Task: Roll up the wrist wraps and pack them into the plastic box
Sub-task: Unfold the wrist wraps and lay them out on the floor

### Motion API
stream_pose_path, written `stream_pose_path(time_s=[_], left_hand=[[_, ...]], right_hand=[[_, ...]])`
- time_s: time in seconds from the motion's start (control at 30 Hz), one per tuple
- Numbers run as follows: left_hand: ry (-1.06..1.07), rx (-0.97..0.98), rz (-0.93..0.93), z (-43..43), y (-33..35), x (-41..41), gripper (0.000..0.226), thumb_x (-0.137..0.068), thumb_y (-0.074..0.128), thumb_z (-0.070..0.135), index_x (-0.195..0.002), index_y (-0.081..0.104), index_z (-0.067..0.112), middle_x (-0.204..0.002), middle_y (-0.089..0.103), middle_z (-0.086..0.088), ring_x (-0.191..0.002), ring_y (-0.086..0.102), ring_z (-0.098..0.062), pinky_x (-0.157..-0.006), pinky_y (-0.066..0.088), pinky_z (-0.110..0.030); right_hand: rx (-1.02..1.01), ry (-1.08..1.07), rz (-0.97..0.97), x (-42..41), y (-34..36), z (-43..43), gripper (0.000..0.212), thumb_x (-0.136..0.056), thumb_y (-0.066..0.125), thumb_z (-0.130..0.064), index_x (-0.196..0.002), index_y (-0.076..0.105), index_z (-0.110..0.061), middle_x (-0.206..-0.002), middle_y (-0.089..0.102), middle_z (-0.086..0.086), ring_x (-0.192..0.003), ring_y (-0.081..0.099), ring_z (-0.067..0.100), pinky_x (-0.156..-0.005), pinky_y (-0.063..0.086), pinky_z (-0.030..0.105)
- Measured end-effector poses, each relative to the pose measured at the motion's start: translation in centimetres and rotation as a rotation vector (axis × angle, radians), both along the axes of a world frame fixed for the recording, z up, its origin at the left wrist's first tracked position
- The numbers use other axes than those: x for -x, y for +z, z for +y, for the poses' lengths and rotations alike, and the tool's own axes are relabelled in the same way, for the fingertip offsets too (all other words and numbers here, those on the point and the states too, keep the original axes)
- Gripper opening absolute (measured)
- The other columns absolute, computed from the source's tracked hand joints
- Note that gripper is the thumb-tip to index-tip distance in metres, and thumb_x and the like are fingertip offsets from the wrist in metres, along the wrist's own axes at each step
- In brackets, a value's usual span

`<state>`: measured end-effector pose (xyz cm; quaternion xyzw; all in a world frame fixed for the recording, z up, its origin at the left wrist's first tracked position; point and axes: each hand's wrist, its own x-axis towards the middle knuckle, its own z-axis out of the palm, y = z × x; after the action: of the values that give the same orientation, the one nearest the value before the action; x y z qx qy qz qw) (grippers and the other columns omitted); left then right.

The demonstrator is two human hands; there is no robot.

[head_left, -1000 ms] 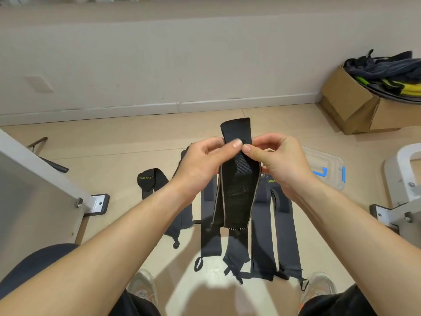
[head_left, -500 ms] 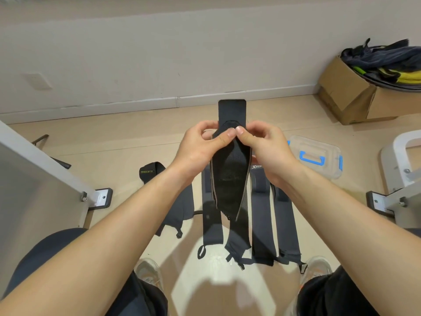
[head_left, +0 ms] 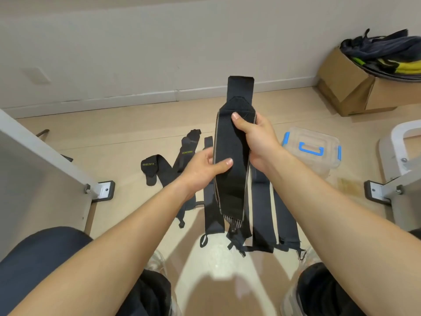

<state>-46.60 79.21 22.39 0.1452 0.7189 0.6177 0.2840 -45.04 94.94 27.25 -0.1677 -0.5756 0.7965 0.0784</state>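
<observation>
wrap up in the air, roll not begun

right grip [head_left: 255, 137] is clenched round the upper part of one wrist wrap [head_left: 230, 179], thumb across the front. left grip [head_left: 202, 167] pinches its left edge lower down. the wrap hangs above the floor [head_left: 114, 137], tail loose. my worry: with one edge pinched the roll could start skewed, and that tail could slip free. below i count six more wraps [head_left: 260, 213], though overlaps leave that unsure. one plastic box [head_left: 323, 166] just right of them, lid [head_left: 303, 139] apparently on, so packing stalls until it's opened. one cardboard box [head_left: 341, 83] beyond.
</observation>
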Motion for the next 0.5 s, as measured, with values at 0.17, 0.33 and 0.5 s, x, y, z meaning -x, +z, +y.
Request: stream_pose_path(time_s=[0.17,0.33,0.5], left_hand=[[0.026,0.163,-0.17,-0.2,-7.5,-1.6,0.019,-0.096,0.071,0.023,-0.115,0.07,0.02,-0.108,0.078,0.003,-0.104,0.074,-0.016,-0.098,0.057,-0.039],[-0.059,0.291,-0.298,-0.5,-13.6,-2.6,0.02,-0.098,0.069,0.027,-0.116,0.069,0.019,-0.108,0.077,0.008,-0.102,0.072,-0.01,-0.091,0.055,-0.022],[-0.213,0.463,-0.415,-0.4,-19.8,-3.2,0.044,-0.09,0.065,0.052,-0.123,0.062,0.023,-0.116,0.072,0.001,-0.109,0.069,-0.021,-0.098,0.057,-0.045]], right_hand=[[0.103,-0.113,-0.065,2.1,-1.6,1.4,0.012,-0.098,0.069,-0.019,-0.109,0.069,-0.015,-0.093,0.078,0.005,-0.086,0.076,0.022,-0.073,0.062,0.038],[0.088,-0.177,-0.122,4.9,-5.0,3.6,0.018,-0.098,0.07,-0.02,-0.114,0.07,-0.011,-0.096,0.078,0.007,-0.089,0.075,0.024,-0.073,0.063,0.04],[0.044,-0.261,-0.178,7.9,-10.0,6.6,0.017,-0.098,0.069,-0.018,-0.114,0.07,-0.011,-0.111,0.076,0.013,-0.103,0.074,0.031,-0.089,0.061,0.051]])
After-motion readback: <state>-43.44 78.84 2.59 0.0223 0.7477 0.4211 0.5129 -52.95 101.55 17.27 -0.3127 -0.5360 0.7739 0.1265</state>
